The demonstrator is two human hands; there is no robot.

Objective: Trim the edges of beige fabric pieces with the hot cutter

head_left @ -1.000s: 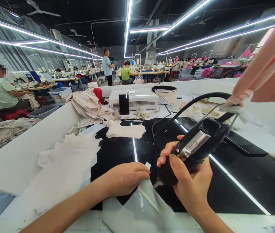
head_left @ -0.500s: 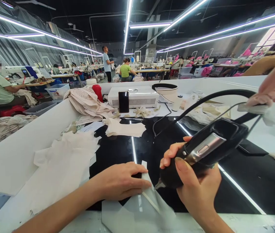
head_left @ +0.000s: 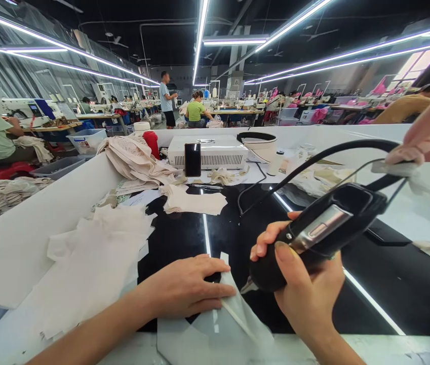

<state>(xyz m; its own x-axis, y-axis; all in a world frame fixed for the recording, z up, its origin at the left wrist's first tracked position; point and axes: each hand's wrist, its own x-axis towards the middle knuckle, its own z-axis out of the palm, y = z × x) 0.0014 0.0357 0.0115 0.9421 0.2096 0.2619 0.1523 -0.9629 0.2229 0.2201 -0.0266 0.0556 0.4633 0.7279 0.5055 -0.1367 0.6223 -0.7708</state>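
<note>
Both our hands work at the near edge of the black table [head_left: 370, 263]: our left hand [head_left: 184, 286] presses flat, fingers spread, on the pale fabric piece [head_left: 215, 329], while our right hand [head_left: 306, 294] grips the black handheld tool [head_left: 313, 235], its tip at the fabric.

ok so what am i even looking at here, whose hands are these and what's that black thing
The picture comes from a camera worn on a person's head, looking forward and down at their own two bare hands. The left hand presses flat on a pale piece of fabric lying on a glossy black worktop. The right hand grips a black corded hand tool, its metal tip touching the fabric. More pale cut fabric pieces lie to the left, and a white box-shaped machine sits at the far end. Behind is a large sewing workshop where other people work at tables.
</note>
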